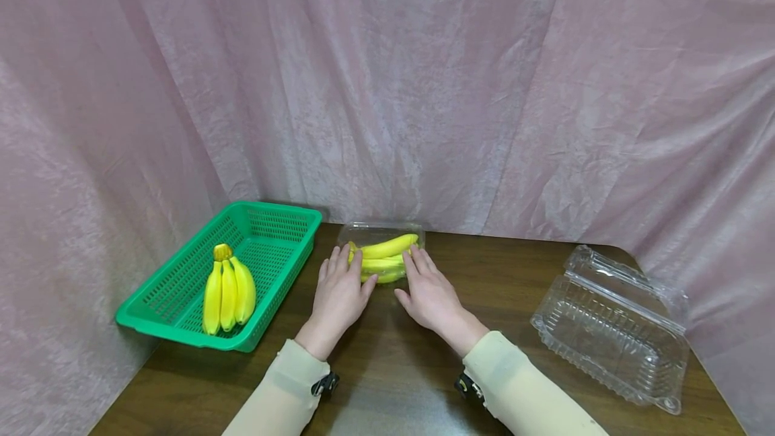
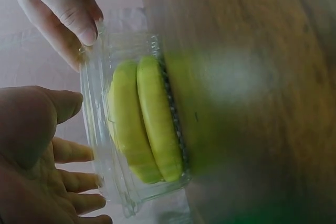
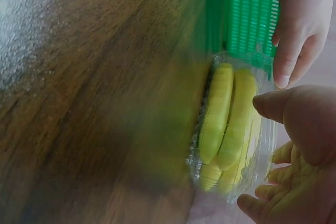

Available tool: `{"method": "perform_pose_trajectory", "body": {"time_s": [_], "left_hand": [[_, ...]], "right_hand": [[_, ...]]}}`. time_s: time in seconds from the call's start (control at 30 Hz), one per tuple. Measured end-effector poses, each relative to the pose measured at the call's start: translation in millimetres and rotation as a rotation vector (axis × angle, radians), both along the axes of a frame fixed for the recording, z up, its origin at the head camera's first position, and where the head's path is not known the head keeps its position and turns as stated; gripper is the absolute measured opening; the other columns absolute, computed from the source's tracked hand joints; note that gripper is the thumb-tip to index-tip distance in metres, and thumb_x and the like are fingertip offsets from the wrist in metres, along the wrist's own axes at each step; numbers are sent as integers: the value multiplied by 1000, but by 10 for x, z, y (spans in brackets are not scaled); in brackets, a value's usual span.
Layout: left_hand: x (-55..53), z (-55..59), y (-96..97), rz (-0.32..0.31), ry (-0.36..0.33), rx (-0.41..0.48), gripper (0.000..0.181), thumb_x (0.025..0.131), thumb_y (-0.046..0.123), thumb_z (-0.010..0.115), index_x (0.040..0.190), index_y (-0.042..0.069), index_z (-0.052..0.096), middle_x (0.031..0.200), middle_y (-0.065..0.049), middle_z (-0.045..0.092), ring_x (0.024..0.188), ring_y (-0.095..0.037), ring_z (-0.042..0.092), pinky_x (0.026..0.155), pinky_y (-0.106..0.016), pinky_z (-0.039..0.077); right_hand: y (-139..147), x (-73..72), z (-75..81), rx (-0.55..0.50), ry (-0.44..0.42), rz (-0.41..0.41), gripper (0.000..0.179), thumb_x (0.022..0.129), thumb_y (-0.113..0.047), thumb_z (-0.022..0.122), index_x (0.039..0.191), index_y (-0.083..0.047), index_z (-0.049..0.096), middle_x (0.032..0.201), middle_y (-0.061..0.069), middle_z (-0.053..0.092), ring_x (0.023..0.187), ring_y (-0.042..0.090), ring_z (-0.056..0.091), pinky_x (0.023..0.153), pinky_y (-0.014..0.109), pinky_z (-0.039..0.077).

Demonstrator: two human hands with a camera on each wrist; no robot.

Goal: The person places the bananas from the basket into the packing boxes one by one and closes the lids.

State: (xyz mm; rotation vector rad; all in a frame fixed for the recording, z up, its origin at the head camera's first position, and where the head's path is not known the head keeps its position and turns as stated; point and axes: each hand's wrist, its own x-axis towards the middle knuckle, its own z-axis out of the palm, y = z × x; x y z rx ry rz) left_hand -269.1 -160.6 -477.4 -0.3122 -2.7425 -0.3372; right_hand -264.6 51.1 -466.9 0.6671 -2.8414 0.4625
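Note:
A clear plastic clamshell box (image 1: 383,227) with yellow bananas (image 1: 387,247) in it sits at the back middle of the table. My left hand (image 1: 340,286) reaches to its left front side, fingers extended with the tips at the rim. On the opposite side, my right hand (image 1: 432,293) lies over the right front edge, its fingers also stretched out. Through the clear wall in the left wrist view, bananas (image 2: 155,119) lie side by side. The right wrist view shows both hands' fingertips right along the box's upper edge.
To the left stands a green plastic basket (image 1: 275,209) holding another bunch of bananas (image 1: 229,295). A second clear clamshell box (image 1: 599,342) lies opened on the right of the wooden table (image 1: 387,369). A pink curtain (image 1: 424,86) hangs behind.

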Motion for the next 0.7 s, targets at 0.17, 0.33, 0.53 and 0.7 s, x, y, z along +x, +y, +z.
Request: {"method": "perform_pose_trajectory", "body": {"time_s": [0.17,0.33,0.53,0.7], "left_hand": [[-36,18,-19,15,-12,-17,69,108,44,73,156,-3,57,165,-30,47,157,-51,39,127,-65,29],[-82,41,-39,32,-37,-22,71,108,44,73,159,-3,54,166,-30,46,157,-52,37,128,-65,29],[-120,51,-60,47,-31,-33,72,108,45,73,158,-2,55,165,-30,47,156,-52,39,128,-64,30],[-143,58,-72,52,-51,-41,71,108,46,72,159,-2,54,166,-31,45,158,-52,36,128,-64,29]], "right_hand": [[-18,-22,1,-14,-17,13,79,108,-32,75,166,8,39,174,31,31,161,47,33,128,52,35],[-32,-73,-11,-21,-14,28,78,107,-31,75,166,7,40,174,30,33,160,47,34,126,53,38],[-55,-125,6,-16,-14,37,79,107,-32,76,166,7,41,173,29,34,160,45,35,125,53,39],[-79,-167,16,12,-22,35,80,107,-33,75,166,7,40,174,29,33,161,45,35,127,52,37]]}}
